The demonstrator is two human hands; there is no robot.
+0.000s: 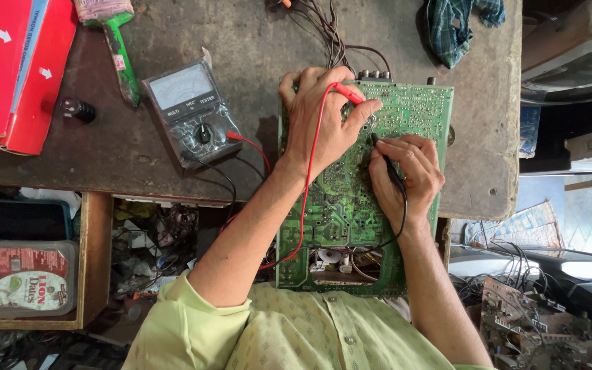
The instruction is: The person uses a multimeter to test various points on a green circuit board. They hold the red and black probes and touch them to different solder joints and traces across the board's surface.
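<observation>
A person's left hand [327,120] rests on the upper part of a green circuit board [351,233], its fingers closed around a red test probe [348,94] whose tip points down at the solder side of the board. Just beside it, the right hand [405,175] pinches a black test probe [385,161] like a pen, with the tip pressed to the board close to the red one. Both probes appear to be in contact with the board, so the measuring looks to be under way rather than finished; whether any reading has been taken cannot be told from this view.

The board lies directly beneath both hands, half on the worn wooden workbench [255,41] and half over its near edge toward the person's light green shirt [296,336]. A red lead [307,185] and a black lead [224,177] run from the probes to an analogue multimeter [190,113] lying left of the board, near the left forearm; its needle position is too small to read.

Further out, a green-handled brush [119,51] and a red carton [18,68] sit at the far left of the bench, a checked cloth [457,24] lies at the top right, and a bundle of thin wires [323,27] trails from the board's far edge
</observation>
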